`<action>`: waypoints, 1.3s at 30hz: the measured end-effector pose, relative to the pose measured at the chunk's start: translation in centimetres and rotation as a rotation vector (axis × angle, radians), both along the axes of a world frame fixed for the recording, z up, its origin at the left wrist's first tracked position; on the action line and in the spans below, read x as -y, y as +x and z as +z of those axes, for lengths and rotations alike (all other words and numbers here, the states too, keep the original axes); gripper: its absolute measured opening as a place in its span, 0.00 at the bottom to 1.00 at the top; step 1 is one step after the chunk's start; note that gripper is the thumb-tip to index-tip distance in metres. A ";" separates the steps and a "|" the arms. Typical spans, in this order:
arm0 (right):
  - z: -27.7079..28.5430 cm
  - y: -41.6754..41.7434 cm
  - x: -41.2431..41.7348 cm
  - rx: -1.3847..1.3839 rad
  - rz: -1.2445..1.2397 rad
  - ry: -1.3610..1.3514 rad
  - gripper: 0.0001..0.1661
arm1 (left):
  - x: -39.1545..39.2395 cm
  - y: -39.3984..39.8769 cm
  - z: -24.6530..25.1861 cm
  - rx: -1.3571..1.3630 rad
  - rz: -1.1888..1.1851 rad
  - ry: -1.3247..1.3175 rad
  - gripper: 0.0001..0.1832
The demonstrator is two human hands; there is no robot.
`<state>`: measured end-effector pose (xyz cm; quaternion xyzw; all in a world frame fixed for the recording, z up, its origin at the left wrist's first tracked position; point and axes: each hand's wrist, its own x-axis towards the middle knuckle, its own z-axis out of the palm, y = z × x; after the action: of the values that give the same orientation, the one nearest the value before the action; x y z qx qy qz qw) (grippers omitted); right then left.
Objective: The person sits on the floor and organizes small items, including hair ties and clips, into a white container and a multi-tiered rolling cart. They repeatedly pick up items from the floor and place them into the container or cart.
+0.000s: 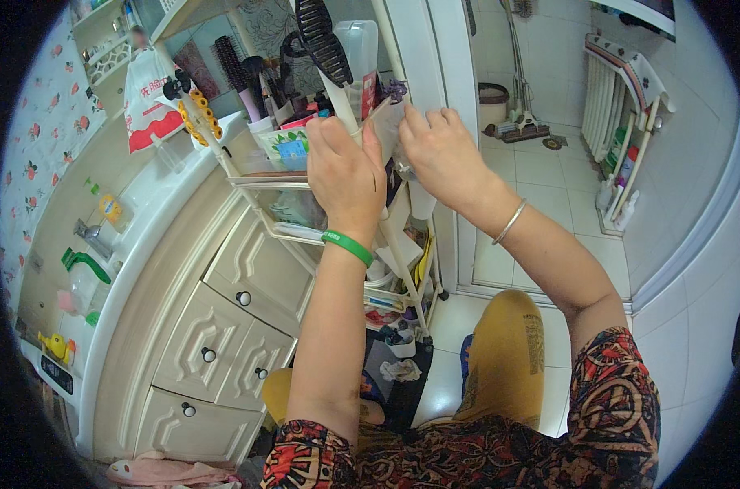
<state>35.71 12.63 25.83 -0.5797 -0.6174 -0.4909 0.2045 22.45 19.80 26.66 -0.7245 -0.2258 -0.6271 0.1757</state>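
My left hand (pixel 347 165), with a green wristband, is at the front upright of a white rolling shelf rack (pixel 342 107), its fingers curled; what they close on is partly hidden. A black claw hair clip (pixel 323 41) hangs on that upright just above. My right hand (pixel 438 153), with a silver bangle, is at the rack's right side, fingers bent by a clear plastic container or bag whose edges are unclear. A purple hair tie (pixel 395 90) lies above, between the hands. Behind my left hand stand a round hairbrush (pixel 229 61) and a green-and-white container (pixel 282 147) among makeup brushes.
A curved white washbasin counter (pixel 156 202) over cream cabinets (pixel 202 354) runs along the left, with a soap bottle (pixel 111 209) on it. A white door frame (pixel 434 122) stands close to my right hand. Below are a dark mat (pixel 416 391) and the rack's lower baskets (pixel 385 296).
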 end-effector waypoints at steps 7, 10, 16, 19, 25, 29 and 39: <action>1.2 -1.0 0.8 0.011 -0.078 -0.120 0.07 | 0.0 0.1 -0.1 0.009 0.002 -0.020 0.18; 2.0 0.2 1.2 0.037 -0.010 -0.180 0.07 | -0.2 -0.1 -0.2 0.003 -0.005 -0.013 0.19; 3.2 4.6 0.2 -0.041 0.352 -0.267 0.10 | 0.1 -0.1 -0.1 -0.004 -0.019 -0.015 0.18; 2.9 5.2 -0.1 -0.135 0.436 -0.300 0.11 | 0.1 -0.2 0.0 -0.020 -0.031 -0.022 0.18; 0.6 5.0 -1.3 -0.292 0.578 -0.163 0.11 | 0.1 -0.3 0.1 -0.032 -0.047 -0.009 0.18; -0.4 4.4 -1.3 -0.436 0.594 -0.110 0.13 | 0.3 -0.4 0.1 -0.042 -0.064 -0.060 0.18; -2.0 4.4 -1.8 -0.563 0.625 -0.073 0.14 | 0.0 -0.3 0.0 -0.013 -0.067 -0.007 0.18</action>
<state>40.12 14.40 23.79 -0.4831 -0.7005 -0.2053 0.4836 22.19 19.76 26.65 -0.7363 -0.2026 -0.6271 0.1533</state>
